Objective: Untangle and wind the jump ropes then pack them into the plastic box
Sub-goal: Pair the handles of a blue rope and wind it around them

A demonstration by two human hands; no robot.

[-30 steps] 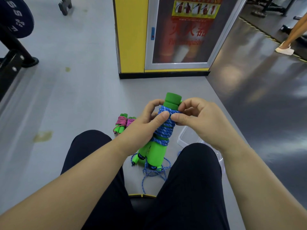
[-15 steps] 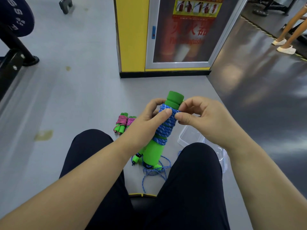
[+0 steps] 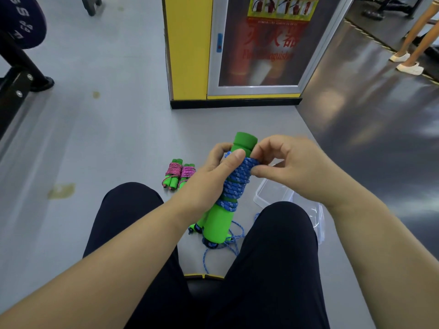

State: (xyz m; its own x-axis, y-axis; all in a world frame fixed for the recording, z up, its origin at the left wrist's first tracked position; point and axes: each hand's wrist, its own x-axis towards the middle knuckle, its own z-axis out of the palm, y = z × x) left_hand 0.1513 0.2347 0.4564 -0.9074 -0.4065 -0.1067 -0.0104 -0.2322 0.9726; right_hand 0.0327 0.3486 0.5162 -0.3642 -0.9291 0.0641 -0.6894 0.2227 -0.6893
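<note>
I hold a blue jump rope (image 3: 234,186) wound around its green foam handles (image 3: 219,226), upright between my knees. My left hand (image 3: 213,179) grips the wrapped handles, thumb pressed on the top coils. My right hand (image 3: 292,167) pinches the blue cord at the upper right of the winding. A loose tail of blue rope (image 3: 228,248) lies coiled on the floor below the handles. A pink jump rope (image 3: 178,174), wound on green handles, lies on the floor to the left. The clear plastic box (image 3: 273,195) sits on the floor, partly hidden behind my right knee.
A yellow pillar with a fire-extinguisher cabinet (image 3: 237,55) stands ahead. Black gym equipment (image 3: 14,67) stands at the far left. Another person's legs and white shoes (image 3: 408,65) are at the upper right on the dark floor. My legs fill the foreground.
My right hand has shifted slightly up along the winding and keeps its pinch on the cord. The bundle has tilted a little. My left hand keeps its grip.
</note>
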